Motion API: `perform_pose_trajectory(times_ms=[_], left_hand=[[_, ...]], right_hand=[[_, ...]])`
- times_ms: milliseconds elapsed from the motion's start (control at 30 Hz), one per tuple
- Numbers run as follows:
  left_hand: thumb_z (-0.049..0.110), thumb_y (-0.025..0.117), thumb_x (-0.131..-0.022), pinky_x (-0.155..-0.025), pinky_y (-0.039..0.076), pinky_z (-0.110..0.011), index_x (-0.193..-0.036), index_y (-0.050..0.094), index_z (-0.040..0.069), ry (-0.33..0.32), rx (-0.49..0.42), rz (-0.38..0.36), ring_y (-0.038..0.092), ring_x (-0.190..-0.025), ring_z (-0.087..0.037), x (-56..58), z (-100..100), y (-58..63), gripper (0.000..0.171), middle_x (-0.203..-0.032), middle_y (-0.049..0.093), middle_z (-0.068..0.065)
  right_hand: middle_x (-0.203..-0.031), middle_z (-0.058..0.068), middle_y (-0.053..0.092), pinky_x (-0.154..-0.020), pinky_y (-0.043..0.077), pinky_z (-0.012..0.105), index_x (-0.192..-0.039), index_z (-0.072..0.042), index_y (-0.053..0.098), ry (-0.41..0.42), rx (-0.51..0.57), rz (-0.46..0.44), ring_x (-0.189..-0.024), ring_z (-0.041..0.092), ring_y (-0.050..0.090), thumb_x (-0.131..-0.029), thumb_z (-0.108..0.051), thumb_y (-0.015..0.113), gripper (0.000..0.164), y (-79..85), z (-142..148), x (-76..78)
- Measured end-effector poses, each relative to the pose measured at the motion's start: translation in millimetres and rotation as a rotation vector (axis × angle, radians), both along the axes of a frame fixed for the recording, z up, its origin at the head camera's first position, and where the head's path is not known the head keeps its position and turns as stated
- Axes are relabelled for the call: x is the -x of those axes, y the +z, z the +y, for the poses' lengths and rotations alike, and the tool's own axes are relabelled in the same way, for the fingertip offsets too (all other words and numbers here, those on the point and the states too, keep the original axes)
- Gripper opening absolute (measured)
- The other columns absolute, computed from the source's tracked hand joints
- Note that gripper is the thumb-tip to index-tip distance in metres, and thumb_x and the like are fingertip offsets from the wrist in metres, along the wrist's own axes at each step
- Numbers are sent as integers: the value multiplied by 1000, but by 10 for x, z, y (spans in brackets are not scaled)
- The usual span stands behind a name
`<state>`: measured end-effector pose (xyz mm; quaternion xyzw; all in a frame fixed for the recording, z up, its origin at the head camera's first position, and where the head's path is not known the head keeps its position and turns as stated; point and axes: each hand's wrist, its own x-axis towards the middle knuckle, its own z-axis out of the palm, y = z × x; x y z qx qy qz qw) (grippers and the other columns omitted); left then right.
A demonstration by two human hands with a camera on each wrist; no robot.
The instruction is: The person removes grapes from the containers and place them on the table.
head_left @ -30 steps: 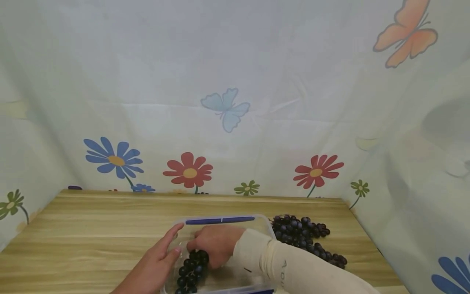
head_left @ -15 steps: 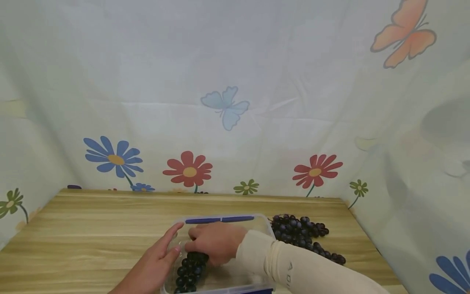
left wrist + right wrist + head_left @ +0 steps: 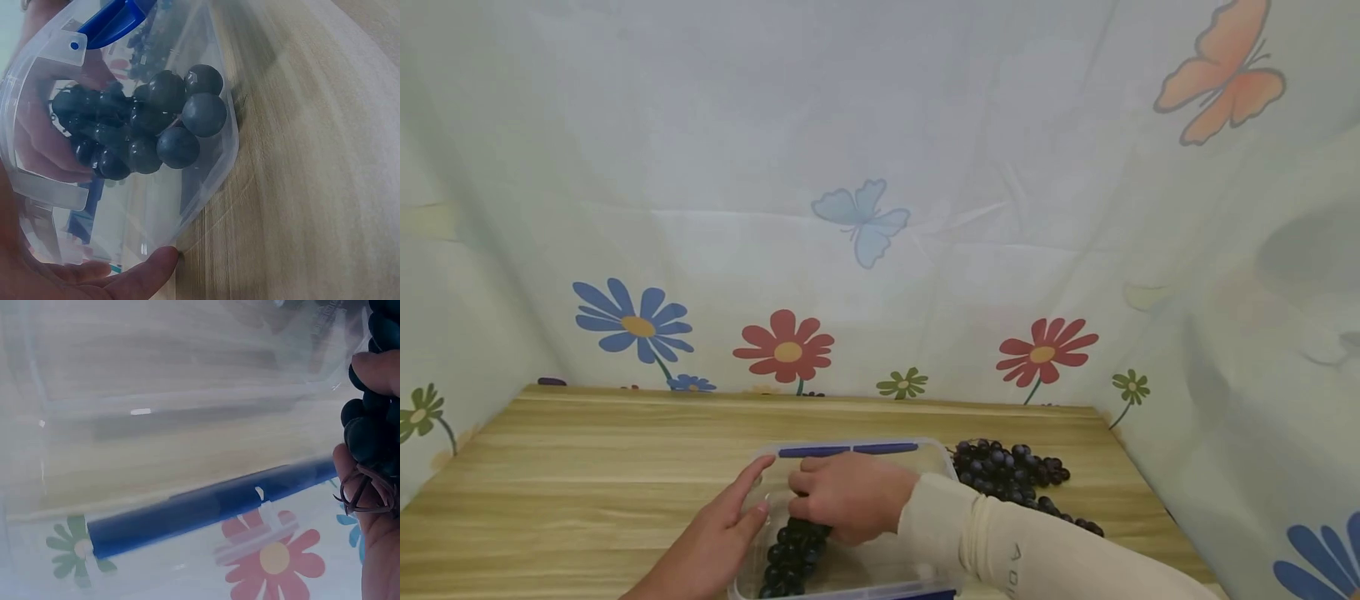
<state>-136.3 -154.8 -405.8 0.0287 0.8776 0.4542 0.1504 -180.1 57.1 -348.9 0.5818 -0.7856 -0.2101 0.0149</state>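
Observation:
A clear plastic container (image 3: 940, 467) with blue clips stands near the front of the table. Inside its left part is a bunch of dark grapes (image 3: 793, 557), whose upper end my right hand (image 3: 853, 500) holds. In the right wrist view, fingers lie around the grapes (image 3: 372, 440) near a brown stem (image 3: 365, 494). At the container's left side rests my left hand (image 3: 711, 537), its index finger straight and the thumb at the rim. The left wrist view has its fingertip (image 3: 161, 259) against the outside wall, with the grapes (image 3: 178, 147) showing through the plastic.
More dark grapes (image 3: 1000, 471) lie on the wooden table (image 3: 625, 467) just right of the container. Behind the table hangs a white curtain (image 3: 700, 167) printed with flowers and butterflies. My right sleeve (image 3: 1030, 542) crosses over the container's right side.
My right hand has shifted slightly to the right, and the held end of the bunch has moved a little with it. My left hand stays in place at the container.

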Motion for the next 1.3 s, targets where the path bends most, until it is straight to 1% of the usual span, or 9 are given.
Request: perform_pose_trajectory(times_ms=[100,200,367,467,633,767,933,1100,1300], left_hand=[[29,52,-110,-111,41,-71,-165,30,30,-2,-22,1,42,-149,-48,0,-5,-5,59,-166,39,-22],[30,52,-110,-109,44,-68,-165,30,28,-4,-32,2,43,-148,-48,8,-3,-8,59,-165,39,-23],[29,52,-110,-109,44,-67,-164,32,27,-1,-12,20,44,-148,-45,8,2,-16,58,-163,42,-23],[29,52,-110,-110,43,-68,-164,32,28,6,-8,16,43,-149,-45,4,8,-17,58,-164,41,-22],[31,52,-110,-111,41,-70,-164,31,28,7,-9,3,40,-150,-47,12,17,-14,58,-166,38,-22],[29,52,-110,-111,42,-69,-164,31,27,11,-15,-2,41,-150,-47,15,14,-17,58,-165,39,-23],[30,52,-110,-109,44,-68,-164,31,27,11,-15,7,42,-149,-46,17,19,-14,58,-164,40,-23],[28,52,-110,-109,45,-68,-164,31,26,7,-33,14,42,-149,-47,1,14,-20,59,-164,39,-25],[30,52,-110,-107,47,-67,-165,29,27,4,-37,20,46,-146,-49,10,27,-25,59,-163,40,-26]], right_hand=[[-111,-13,63,-89,53,15,-121,-32,70,32,-12,71,-99,4,54,-98,-36,73,24,26,23,-42],[-115,-13,64,-96,53,16,-122,-32,70,59,-16,126,-103,5,56,-100,-38,69,22,43,46,-79],[-119,-13,64,-101,52,17,-120,-32,71,93,-19,194,-107,5,57,-102,-40,66,20,70,85,-120],[-119,-12,63,-101,52,17,-119,-32,71,97,-35,206,-108,6,56,-101,-41,68,21,92,104,-133],[-121,-12,62,-102,51,18,-120,-31,72,92,-53,194,-109,6,55,-98,-42,71,24,140,135,-132],[-123,-12,62,-104,50,17,-121,-30,72,99,-64,205,-109,5,55,-99,-42,71,25,195,159,-133],[-123,-12,62,-103,50,17,-121,-31,71,108,-76,255,-108,5,55,-101,-43,68,24,262,209,-138],[-120,-13,62,-102,49,19,-117,-31,71,116,-53,284,-106,5,55,-101,-44,67,20,307,271,-152],[-121,-12,63,-103,48,20,-116,-31,72,117,-53,319,-109,6,55,-101,-44,66,20,396,343,-175]])
